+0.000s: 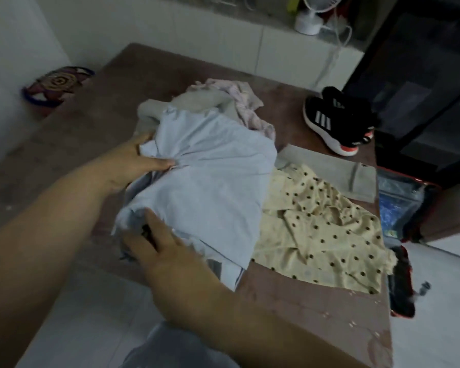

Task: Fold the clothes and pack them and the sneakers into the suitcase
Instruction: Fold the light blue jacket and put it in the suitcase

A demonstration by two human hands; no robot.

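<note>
A pale blue garment point(210, 176) lies bunched on the brown table point(316, 309). My left hand point(133, 160) grips its far left edge, thumb pinching the cloth. My right hand point(160, 251) holds its near edge, fingers curled into the fabric. A cream shirt with dark dots point(316, 235) lies crumpled to the right. A folded grey garment point(337, 173) sits behind it. A grey garment point(197, 102) and a pink one point(242, 102) are heaped at the back. Black sneakers point(340, 120) with white stripes stand at the table's far right. The open suitcase point(398, 208) is on the floor beyond the right edge.
A white fan point(314, 14) stands on a ledge at the back, its cord hanging down. A patterned flat object point(56, 86) leans by the left wall. A dark cabinet point(422, 88) rises at the right. Pale tiled floor surrounds the table.
</note>
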